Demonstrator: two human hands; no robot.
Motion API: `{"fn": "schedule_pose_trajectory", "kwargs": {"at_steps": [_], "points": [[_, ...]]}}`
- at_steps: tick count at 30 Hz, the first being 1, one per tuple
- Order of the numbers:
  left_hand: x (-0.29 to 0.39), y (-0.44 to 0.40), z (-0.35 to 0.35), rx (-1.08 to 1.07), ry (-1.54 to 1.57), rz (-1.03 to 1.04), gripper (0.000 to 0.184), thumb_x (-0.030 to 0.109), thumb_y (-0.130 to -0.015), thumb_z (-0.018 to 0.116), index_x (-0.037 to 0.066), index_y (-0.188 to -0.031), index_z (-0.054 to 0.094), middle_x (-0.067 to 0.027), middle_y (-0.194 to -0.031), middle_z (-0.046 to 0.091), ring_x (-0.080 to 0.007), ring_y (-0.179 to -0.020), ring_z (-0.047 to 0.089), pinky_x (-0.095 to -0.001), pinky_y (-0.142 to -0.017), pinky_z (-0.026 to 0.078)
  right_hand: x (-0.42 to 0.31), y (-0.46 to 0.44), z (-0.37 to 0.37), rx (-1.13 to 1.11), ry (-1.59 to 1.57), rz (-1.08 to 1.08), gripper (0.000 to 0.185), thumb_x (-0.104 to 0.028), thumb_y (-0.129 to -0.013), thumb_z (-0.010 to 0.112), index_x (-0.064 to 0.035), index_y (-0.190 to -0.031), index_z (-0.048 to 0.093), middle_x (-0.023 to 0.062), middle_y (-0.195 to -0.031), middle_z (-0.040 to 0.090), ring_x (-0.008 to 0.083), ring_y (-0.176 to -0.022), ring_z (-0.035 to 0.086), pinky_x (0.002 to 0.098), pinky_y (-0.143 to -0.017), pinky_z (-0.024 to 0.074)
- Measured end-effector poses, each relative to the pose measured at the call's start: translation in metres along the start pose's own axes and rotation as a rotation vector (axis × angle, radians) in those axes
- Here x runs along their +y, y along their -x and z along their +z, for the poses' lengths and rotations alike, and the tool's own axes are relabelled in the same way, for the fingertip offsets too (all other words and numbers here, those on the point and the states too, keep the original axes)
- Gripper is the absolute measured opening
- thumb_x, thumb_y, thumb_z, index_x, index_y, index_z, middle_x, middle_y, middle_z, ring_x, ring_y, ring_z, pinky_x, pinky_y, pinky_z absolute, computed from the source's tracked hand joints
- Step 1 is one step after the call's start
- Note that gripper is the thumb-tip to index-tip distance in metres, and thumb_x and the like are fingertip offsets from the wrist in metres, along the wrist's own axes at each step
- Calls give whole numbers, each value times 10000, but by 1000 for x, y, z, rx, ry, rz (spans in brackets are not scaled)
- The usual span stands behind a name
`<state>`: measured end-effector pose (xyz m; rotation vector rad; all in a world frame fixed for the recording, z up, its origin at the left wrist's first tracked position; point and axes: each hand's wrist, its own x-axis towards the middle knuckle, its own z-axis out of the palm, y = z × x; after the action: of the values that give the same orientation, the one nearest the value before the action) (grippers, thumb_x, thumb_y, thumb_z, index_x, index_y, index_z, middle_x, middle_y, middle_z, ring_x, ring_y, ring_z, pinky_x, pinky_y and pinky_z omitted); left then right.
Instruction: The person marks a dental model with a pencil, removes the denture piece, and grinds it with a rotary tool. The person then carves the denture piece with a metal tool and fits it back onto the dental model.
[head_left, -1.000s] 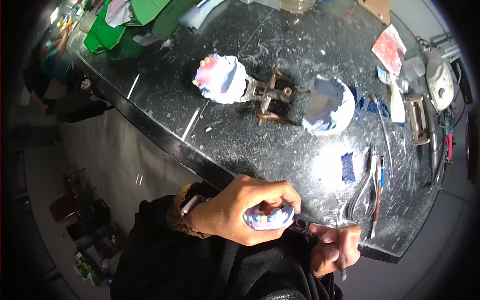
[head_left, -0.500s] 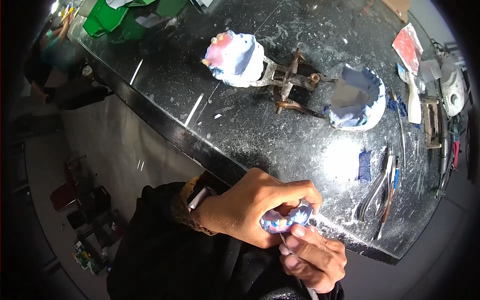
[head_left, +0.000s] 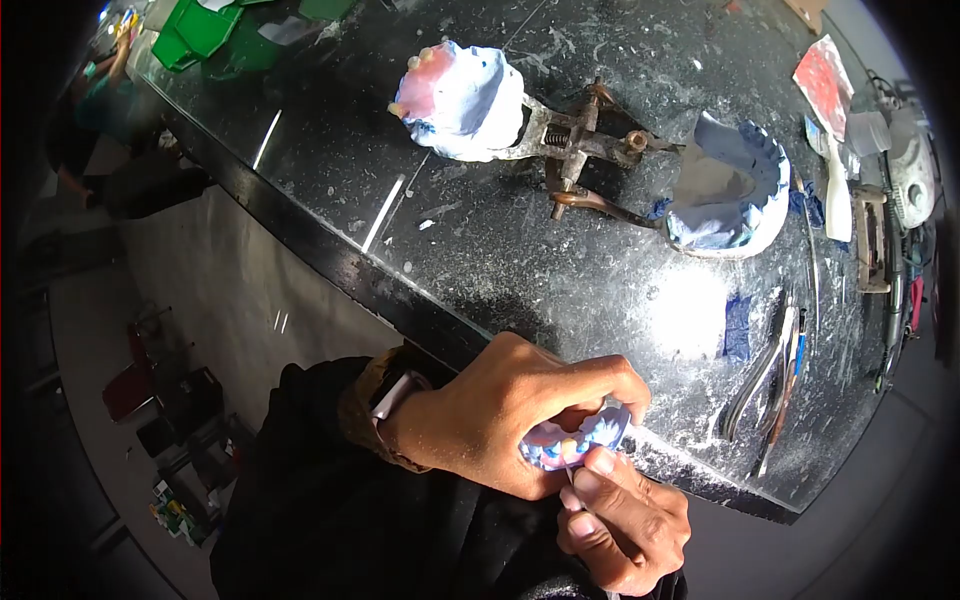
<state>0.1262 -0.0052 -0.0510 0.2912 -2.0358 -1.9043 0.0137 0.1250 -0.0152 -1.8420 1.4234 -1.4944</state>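
Note:
My left hand (head_left: 510,415) is wrapped round a bluish-white dental cast (head_left: 575,447) with pink material and teeth on it, held over my lap by the table edge. Pinched in my right hand (head_left: 630,520) is a thin metal tool (head_left: 571,478), its upper end at the lower rim of the cast. The tool's tip is too small to make out. Fingertips of my right hand are against the cast's lower right side.
On the dark table (head_left: 480,260) lies an opened metal articulator (head_left: 575,145) bearing a cast with pink material (head_left: 460,100) and a horseshoe-shaped cast (head_left: 735,185). Pliers (head_left: 757,385), slim tools (head_left: 785,400) and a white-handled brush (head_left: 837,195) lie right. A person (head_left: 110,100) is far left.
My right hand has come left and up to the cast, bringing the tool against it. The cast has tilted in my left hand. The view has shifted, moving the table objects in frame.

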Motion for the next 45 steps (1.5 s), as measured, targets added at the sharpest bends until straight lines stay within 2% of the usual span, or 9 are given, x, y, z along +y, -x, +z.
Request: {"fn": "schedule_pose_trajectory", "kwargs": {"at_steps": [1, 13, 16, 19, 22, 25, 31, 42, 45], "points": [[-1, 0, 2, 35, -5, 18, 354, 107, -611, 711, 111, -912, 523, -5, -534, 524, -135, -463, 573, -251, -396, 393, 0, 0, 0, 10, -12, 6, 146, 159, -669, 614, 102, -778, 535, 281, -815, 607, 386, -751, 644, 447, -696, 537], [0, -2, 1, 33, -46, 48, 346, 80, -613, 704, 97, -909, 526, -4, -526, 523, -130, -457, 570, -248, -388, 392, 3, 1, 2, 22, 80, -67, 152, 159, -647, 621, 87, -731, 517, 282, -823, 607, 371, -732, 647, 427, -683, 545], [1, 0, -4, -49, 8, -12, 429, 132, -576, 750, 2, -947, 581, -65, -769, 634, -103, -543, 590, -211, -474, 430, 2, -1, 5, 90, 50, -66, 155, 152, -645, 630, 84, -727, 517, 276, -813, 608, 370, -725, 647, 422, -671, 547], [-1, -1, 2, 28, -43, 30, 392, 110, -606, 726, 95, -940, 521, 3, -532, 504, -113, -465, 565, -242, -401, 402, -3, -3, -3, -21, 55, 26, 158, 147, -643, 637, 80, -722, 517, 269, -806, 607, 369, -717, 647, 415, -661, 549], [-1, -1, 1, 27, -43, 39, 403, 120, -607, 731, 93, -948, 517, 8, -531, 495, -108, -473, 563, -243, -408, 405, -1, -2, 12, 174, 19, -17, 158, 144, -645, 639, 78, -725, 520, 264, -806, 606, 368, -713, 647, 413, -655, 549], [3, -2, -1, 13, -56, 6, 401, 130, -608, 733, 93, -945, 518, 8, -533, 498, -109, -472, 563, -244, -409, 406, 1, -1, 16, 214, 45, -55, 154, 148, -646, 633, 78, -727, 521, 268, -819, 604, 365, -708, 646, 411, -651, 549], [0, -2, 1, 35, -63, 31, 403, 133, -607, 730, 94, -949, 522, 8, -529, 504, -116, -463, 562, -246, -404, 403, 0, 1, 5, 71, 8, 17, 160, 155, -642, 623, 75, -696, 496, 273, -812, 605, 362, -700, 644, 414, -649, 550], [0, -1, -1, -3, -58, 24, 318, 77, -604, 691, 98, -888, 548, 11, -510, 498, -119, -425, 535, -243, -383, 356, 17, -7, -6, 20, -28, -154, 248, 137, -599, 641, -8, -544, 447, 170, -738, 625, 358, -868, 641, 444, -728, 547], [0, 0, 0, -9, -47, 25, 294, 95, -626, 692, 97, -881, 546, 17, -492, 476, -118, -412, 520, -244, -383, 352, 20, -12, -20, -170, -97, -79, 241, 128, -603, 631, -8, -539, 441, 178, -736, 620, 365, -866, 639, 453, -728, 546]]}}
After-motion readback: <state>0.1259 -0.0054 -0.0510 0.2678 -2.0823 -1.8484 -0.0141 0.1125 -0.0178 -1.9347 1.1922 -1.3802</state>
